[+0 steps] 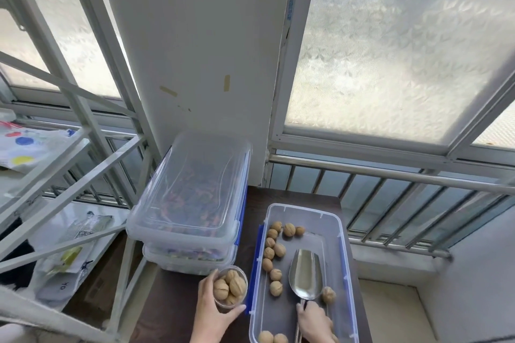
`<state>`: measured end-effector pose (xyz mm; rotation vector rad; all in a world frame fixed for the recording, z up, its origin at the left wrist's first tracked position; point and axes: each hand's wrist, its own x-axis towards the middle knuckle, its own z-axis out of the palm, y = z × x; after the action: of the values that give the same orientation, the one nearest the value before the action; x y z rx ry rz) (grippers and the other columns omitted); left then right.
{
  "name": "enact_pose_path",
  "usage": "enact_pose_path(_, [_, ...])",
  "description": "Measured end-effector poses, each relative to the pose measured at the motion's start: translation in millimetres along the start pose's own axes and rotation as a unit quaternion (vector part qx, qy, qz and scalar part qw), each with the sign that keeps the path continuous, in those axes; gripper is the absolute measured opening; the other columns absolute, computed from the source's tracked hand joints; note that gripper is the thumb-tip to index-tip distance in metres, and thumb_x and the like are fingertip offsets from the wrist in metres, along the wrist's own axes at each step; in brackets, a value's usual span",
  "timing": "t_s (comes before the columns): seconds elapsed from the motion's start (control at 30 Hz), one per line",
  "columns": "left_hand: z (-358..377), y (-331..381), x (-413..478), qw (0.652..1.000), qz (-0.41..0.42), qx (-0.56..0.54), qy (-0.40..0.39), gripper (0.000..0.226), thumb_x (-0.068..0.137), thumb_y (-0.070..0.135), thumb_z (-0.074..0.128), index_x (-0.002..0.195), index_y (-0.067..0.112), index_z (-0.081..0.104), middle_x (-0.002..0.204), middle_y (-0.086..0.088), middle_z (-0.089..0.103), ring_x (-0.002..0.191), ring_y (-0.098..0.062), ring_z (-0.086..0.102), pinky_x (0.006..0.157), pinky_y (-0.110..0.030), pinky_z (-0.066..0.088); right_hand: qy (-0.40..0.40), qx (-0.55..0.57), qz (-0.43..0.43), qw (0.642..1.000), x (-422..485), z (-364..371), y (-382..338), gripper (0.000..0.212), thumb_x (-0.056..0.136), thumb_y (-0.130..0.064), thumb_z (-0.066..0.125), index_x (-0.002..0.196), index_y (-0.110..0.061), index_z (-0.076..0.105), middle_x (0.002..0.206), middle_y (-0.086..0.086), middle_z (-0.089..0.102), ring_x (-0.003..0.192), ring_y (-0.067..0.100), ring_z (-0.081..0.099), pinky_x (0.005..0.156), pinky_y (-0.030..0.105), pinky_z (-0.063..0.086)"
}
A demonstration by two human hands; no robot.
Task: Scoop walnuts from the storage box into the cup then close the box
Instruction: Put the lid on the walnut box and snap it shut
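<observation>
An open clear storage box (342,253) with blue clips lies on the dark table, with several walnuts (274,262) along its left side and near end. My right hand (315,323) grips the handle of a metal scoop (306,275), which rests empty inside the box. Left of the box, my left hand (211,314) wraps around a small clear cup (230,288) that holds several walnuts. No lid for the box is in view.
Two closed clear boxes (192,197) are stacked at the table's back left, close to the cup. A white metal rack (69,203) with bags stands at the left. A railing (390,175) and frosted windows lie behind the table.
</observation>
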<state>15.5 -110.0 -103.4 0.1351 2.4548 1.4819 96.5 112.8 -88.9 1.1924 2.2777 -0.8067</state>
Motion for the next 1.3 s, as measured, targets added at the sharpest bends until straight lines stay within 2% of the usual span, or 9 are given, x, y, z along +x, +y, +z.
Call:
enact_pose_path(0.1, [-24.5,20.3,-7.8,0.997,-0.043,-0.006,-0.064,0.146,0.017,0.066,0.086,0.14,0.011,0.031,0.125,0.0,0.042,0.124,-0.019,0.046,0.102,-0.021,0.032,-0.02,-0.036,-0.001,0.999,-3.2,-13.9,-4.7,0.05,0.099,-0.042,0.041,0.136,-0.009,0.047,0.14,0.012,0.051,0.131,0.026,0.047,0.104,0.03,0.038])
enact_pose_path(0.17, [-56.0,34.7,-12.4,0.994,-0.059,-0.015,-0.087,0.141,0.017,0.071,0.083,0.139,0.016,0.036,0.126,0.001,0.052,0.121,-0.014,0.05,0.104,-0.027,0.036,-0.002,-0.08,-0.011,0.997,-6.4,-35.2,-13.4,0.05,0.095,-0.046,0.043,0.131,-0.013,0.052,0.136,0.011,0.053,0.13,0.029,0.046,0.102,0.036,0.041])
enact_pose_path(0.27, [-122.4,70.2,-11.5,0.998,-0.034,-0.049,-0.022,0.076,0.046,0.058,0.085,0.11,0.024,0.061,0.098,0.002,0.072,0.098,-0.012,0.067,0.087,-0.017,0.05,0.081,-0.043,-0.112,0.989,-11.7,-80.2,-53.9,0.034,0.096,-0.045,0.042,0.088,-0.017,0.061,0.102,0.006,0.066,0.102,0.028,0.063,0.079,0.033,0.047])
enact_pose_path(0.37, [-180.6,107.1,23.1,0.99,0.053,-0.032,0.129,0.014,0.087,0.018,0.065,0.1,0.018,0.063,0.097,-0.002,0.069,0.093,-0.02,0.065,0.076,-0.018,0.052,0.08,0.144,-0.238,0.957,-22.9,-108.6,-128.5,0.024,0.098,-0.037,0.049,0.102,-0.016,0.061,0.102,0.002,0.067,0.095,0.019,0.064,0.084,0.037,0.053])
enact_pose_path(0.5, [-217.6,123.1,97.8,0.971,0.05,0.06,0.225,0.023,0.091,0.013,0.057,0.111,0.001,0.056,0.116,-0.016,0.055,0.104,-0.031,0.055,0.089,-0.042,0.042,0.007,0.22,-0.281,0.934,-30.3,-91.9,-216.4,0.054,0.093,-0.041,0.056,0.137,-0.011,0.042,0.137,0.008,0.049,0.121,0.022,0.05,0.104,0.039,0.044])
enact_pose_path(0.63, [-216.4,113.7,131.5,0.989,-0.064,0.078,0.109,0.042,0.097,0.027,0.049,0.125,-0.004,0.051,0.127,-0.025,0.055,0.118,-0.039,0.051,0.097,-0.043,0.039,0.024,0.195,-0.265,0.944,-34.4,-57.9,-241.5,0.079,0.092,-0.043,0.058,0.15,-0.005,0.02,0.157,0.012,0.017,0.143,0.028,0.024,0.118,0.04,0.024])
enact_pose_path(0.93, [-200.4,101.4,119.0,0.997,-0.048,0.05,0.04,0.069,0.094,0.042,0.048,0.148,0.009,0.02,0.155,-0.01,0.024,0.143,-0.025,0.024,0.118,-0.041,0.018,0.001,0.311,-0.223,0.924,-34.7,-34.0,-238.1,0.085,0.095,-0.034,0.057,0.154,-0.019,-0.003,0.161,0.006,0.014,0.147,0.028,0.017,0.12,0.047,0.021])
enact_pose_path(1.1, [-200.9,101.4,114.8,0.998,-0.008,-0.005,0.057,0.065,0.092,0.026,0.06,0.145,0.008,0.027,0.151,-0.007,0.033,0.14,-0.025,0.03,0.114,-0.04,0.023,-0.011,0.343,-0.241,0.908,-41.2,-42.9,-236.8,0.083,0.096,-0.029,0.057,0.154,-0.018,-0.002,0.162,0.002,0.013,0.147,0.022,0.019,0.121,0.044,0.019])
enact_pose_path(1.3, [-194.8,100.6,85.8,0.995,0.019,-0.057,0.084,0.066,0.089,0.036,0.061,0.145,0.019,0.03,0.15,0.0,0.036,0.139,-0.017,0.031,0.116,-0.041,0.024,0.004,0.355,-0.308,0.883,-56.8,-60.3,-217.1,0.078,0.097,-0.029,0.055,0.155,-0.024,0.003,0.162,-0.006,0.009,0.148,0.015,0.014,0.121,0.039,0.015])
